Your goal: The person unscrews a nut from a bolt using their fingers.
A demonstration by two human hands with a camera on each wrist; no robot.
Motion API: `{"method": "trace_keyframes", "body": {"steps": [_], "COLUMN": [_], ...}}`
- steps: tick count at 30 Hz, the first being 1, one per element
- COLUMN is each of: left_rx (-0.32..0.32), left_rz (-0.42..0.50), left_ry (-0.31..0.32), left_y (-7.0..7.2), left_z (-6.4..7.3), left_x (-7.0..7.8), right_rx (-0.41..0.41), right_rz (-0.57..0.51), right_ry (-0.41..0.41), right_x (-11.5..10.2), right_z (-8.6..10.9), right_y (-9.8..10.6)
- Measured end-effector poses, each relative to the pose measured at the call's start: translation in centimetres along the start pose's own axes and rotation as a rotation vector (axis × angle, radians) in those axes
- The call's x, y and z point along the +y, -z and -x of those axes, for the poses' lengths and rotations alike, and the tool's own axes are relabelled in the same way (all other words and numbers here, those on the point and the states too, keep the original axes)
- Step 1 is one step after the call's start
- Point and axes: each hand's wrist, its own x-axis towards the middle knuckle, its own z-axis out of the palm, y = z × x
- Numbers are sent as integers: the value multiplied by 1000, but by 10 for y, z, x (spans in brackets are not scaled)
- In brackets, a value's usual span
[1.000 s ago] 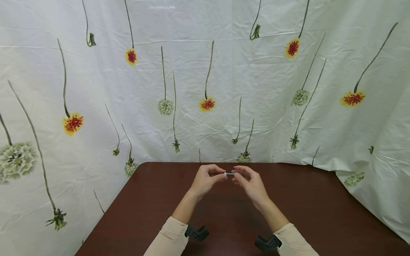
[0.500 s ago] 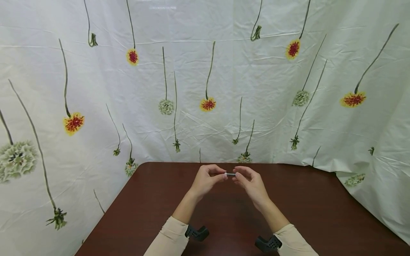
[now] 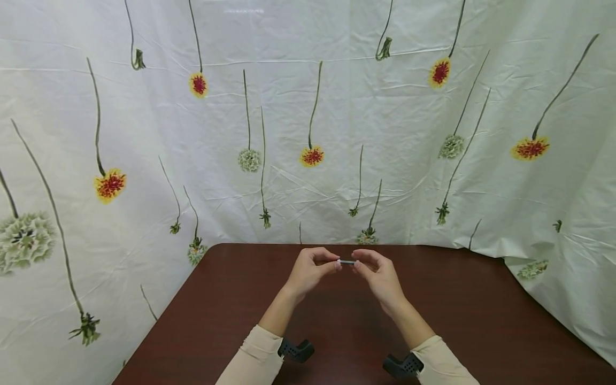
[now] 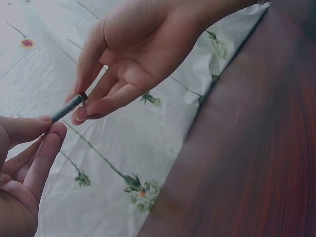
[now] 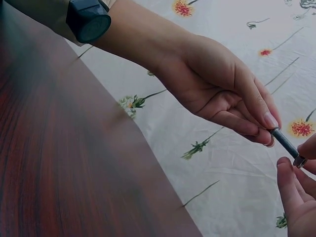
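A slim grey threaded bolt (image 3: 347,262) is held level in the air between the two hands, above the far part of the table. My left hand (image 3: 305,272) pinches one end between thumb and fingertips, and that end is hidden. At the opposite end sits a small dark metal piece, apparently a nut (image 5: 299,161), wider than the shaft. My right hand (image 3: 379,275) has its curled thumb and fingertips around this nut (image 4: 83,97). Threads show along the bolt (image 5: 285,141) in the right wrist view.
Beneath the arms is a dark reddish-brown table (image 3: 231,321). A white cloth with printed flowers (image 3: 289,117) hangs behind it and along both sides. Each wrist carries a black camera mount, such as the left one (image 3: 295,351).
The right fingertips have shifted slightly to the right, and a little more of the shaft shows between the hands. The left hand has stayed in place, pinching the bolt.
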Motion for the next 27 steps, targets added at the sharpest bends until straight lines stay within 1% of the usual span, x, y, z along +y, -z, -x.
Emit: {"method": "trace_keyframes", "body": {"steps": [5, 8, 12, 18, 23, 27], "left_rx": [1, 5, 8, 16, 8, 5], "left_rz": [7, 20, 32, 20, 35, 38], "left_ry": [23, 21, 13, 16, 14, 11], "left_y": [3, 4, 4, 4, 4, 4], "left_z": [-7, -8, -8, -8, -8, -8], "left_x": [-20, -26, -28, -27, -27, -26], "right_rx": [-11, -19, -26, -36, -10, 12], "right_rz": [-24, -19, 10, 40, 34, 58], "right_ry": [-67, -83, -60, 8, 36, 59], "right_x": [1, 1, 2, 3, 4, 4], "right_z": [0, 0, 0, 0, -1, -2], "right_y": [1, 2, 2, 3, 4, 4]}}
